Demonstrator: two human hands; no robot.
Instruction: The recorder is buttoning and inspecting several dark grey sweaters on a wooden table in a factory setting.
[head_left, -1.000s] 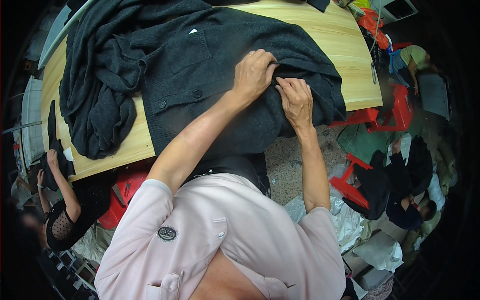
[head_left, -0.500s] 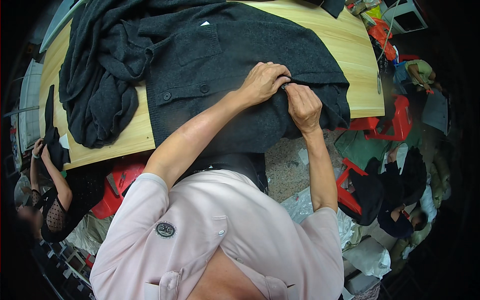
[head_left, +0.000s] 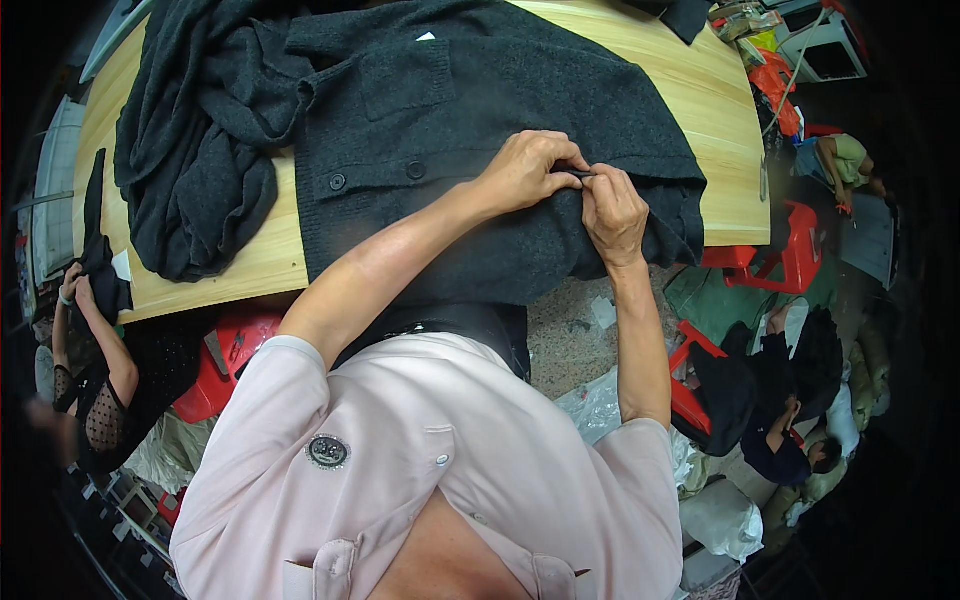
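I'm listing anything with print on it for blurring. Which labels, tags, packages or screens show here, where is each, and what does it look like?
Garment label: small white rectangle at the collar of the dark grey knit cardigan, top of the wooden table.
Paper tag: small white slip at the table's left edge, beside black fabric.
Badge: dark oval with pale rim on the pink shirt's chest.
Clear plastic bags: crumpled on the floor, lower right.
No screens visible.

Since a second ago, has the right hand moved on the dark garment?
Cannot tell: the head camera shifted. Against the garment's buttons, the right hand sits at the same spot near the right edge of the dark garment, opposite the left hand.
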